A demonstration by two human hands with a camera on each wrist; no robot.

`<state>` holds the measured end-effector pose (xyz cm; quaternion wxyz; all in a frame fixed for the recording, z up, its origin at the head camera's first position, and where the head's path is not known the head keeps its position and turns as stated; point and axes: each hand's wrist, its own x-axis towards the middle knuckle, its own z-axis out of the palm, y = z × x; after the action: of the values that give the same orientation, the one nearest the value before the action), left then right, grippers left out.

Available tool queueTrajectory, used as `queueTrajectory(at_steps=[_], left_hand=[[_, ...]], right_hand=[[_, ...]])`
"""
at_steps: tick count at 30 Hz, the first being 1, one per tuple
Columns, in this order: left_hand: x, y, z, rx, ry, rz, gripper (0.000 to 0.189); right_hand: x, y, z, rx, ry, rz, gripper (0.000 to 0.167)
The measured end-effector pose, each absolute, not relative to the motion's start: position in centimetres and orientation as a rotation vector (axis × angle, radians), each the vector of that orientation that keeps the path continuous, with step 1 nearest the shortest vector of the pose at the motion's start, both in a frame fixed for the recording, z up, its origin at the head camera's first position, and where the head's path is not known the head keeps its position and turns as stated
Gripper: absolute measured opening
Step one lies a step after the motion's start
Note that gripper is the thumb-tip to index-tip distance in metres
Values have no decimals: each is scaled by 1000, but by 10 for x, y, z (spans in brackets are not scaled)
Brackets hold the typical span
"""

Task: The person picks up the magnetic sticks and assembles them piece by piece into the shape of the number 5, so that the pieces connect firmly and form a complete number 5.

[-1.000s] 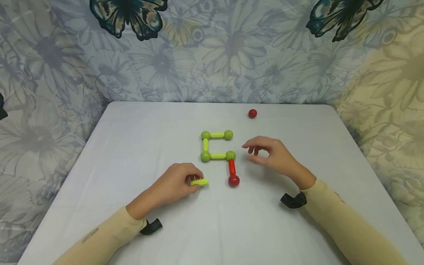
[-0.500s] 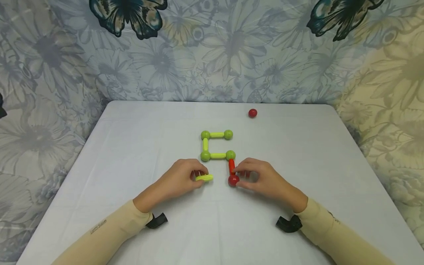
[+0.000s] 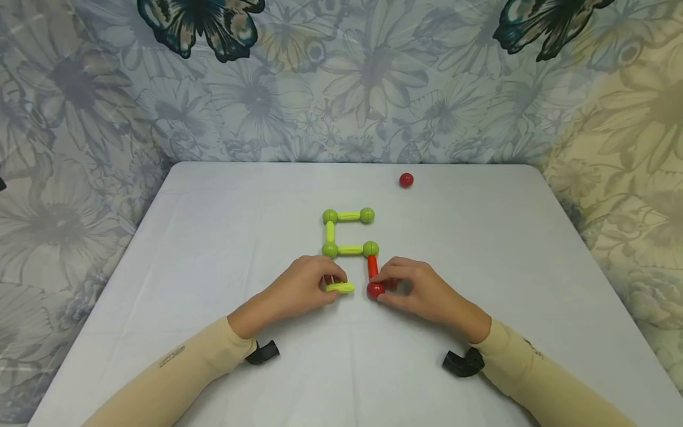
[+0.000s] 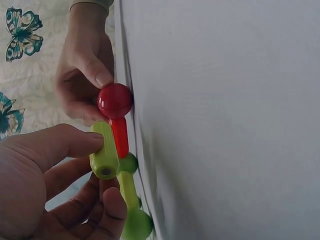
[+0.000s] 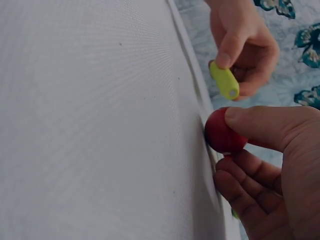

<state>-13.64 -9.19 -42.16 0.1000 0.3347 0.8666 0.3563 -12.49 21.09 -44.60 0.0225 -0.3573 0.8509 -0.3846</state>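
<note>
My left hand (image 3: 301, 289) pinches a loose yellow-green rod (image 3: 341, 287) between thumb and fingers, with one free end pointing toward the red ball (image 3: 374, 290). In the left wrist view, a grey dot shows in the near end of this rod (image 4: 104, 157). The thumb and index finger of my right hand (image 3: 429, 292) hold that red ball. A short gap separates rod and ball in the head view. From the ball a red rod (image 3: 372, 267) runs up to a green ball (image 3: 370, 248), the end of a chain of green balls and yellow-green rods (image 3: 350, 250).
A separate red ball (image 3: 406, 179) lies near the far edge of the white-covered table (image 3: 224, 207). Behind it hangs a flowered cloth (image 3: 368, 89) with butterfly shapes. Black wrist mounts (image 3: 463, 362) jut from beneath both sleeves.
My right hand has come down and toward the middle and now holds the red ball. My left hand has moved right with the yellow-green rod, closer to that ball.
</note>
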Motion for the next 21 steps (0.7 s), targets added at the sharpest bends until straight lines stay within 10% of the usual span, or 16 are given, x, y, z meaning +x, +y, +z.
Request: queueTrajectory(at_steps=[21], left_hand=[[-137,-70,-427,1052,2538,987,20]], right_hand=[[-124,209,-445,-1108,2641,-1192,29]])
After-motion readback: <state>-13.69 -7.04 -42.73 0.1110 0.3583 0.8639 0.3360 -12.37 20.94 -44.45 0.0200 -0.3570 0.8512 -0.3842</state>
